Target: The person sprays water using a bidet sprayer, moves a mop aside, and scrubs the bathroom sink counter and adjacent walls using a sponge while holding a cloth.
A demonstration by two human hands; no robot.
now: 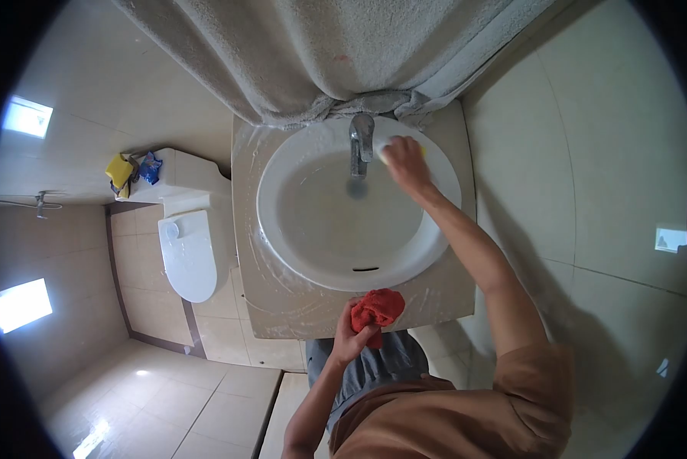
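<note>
My left hand is wrapped round a crumpled red cloth at the front edge of the counter. On the back right rim of the white oval sink, my right hand is closed round something small, white and yellow, mostly hidden by the fingers. The metal faucet stands just left of my right hand. Cloudy water lies in the basin, and whitish streaks mark the counter around it.
A grey towel hangs behind the sink, its lower edge bunched by the rim. To the left is a white toilet; a yellow item and a blue packet lie on its tank.
</note>
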